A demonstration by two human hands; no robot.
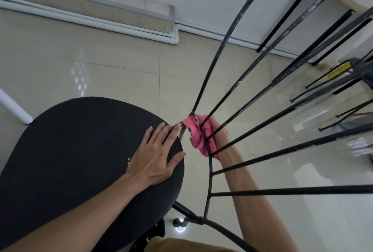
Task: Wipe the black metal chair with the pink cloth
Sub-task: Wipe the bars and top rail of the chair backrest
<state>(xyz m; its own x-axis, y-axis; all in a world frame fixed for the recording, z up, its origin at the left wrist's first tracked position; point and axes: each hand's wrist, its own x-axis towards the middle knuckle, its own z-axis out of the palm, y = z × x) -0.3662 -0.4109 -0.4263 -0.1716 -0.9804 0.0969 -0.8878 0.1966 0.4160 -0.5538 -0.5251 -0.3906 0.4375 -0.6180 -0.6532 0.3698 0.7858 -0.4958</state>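
Observation:
The black metal chair fills the view: its round dark seat [80, 150] is at lower left, and its back of thin black rods [252, 128] fans out to the right from a curved lower bar. My left hand [159, 154] lies flat with fingers spread on the seat's right edge. My right hand [219, 136] reaches in from behind the rods and grips the bunched pink cloth [196, 136], which is pressed against the curved bar where the rods join. Part of the right hand is hidden by the cloth and rods.
Glossy beige floor tiles [121, 74] lie all around. A white baseboard and pipes [101, 21] run along the far wall. A white leg [14, 108] stands at left. More black metal furniture legs [323, 82] crowd the right side.

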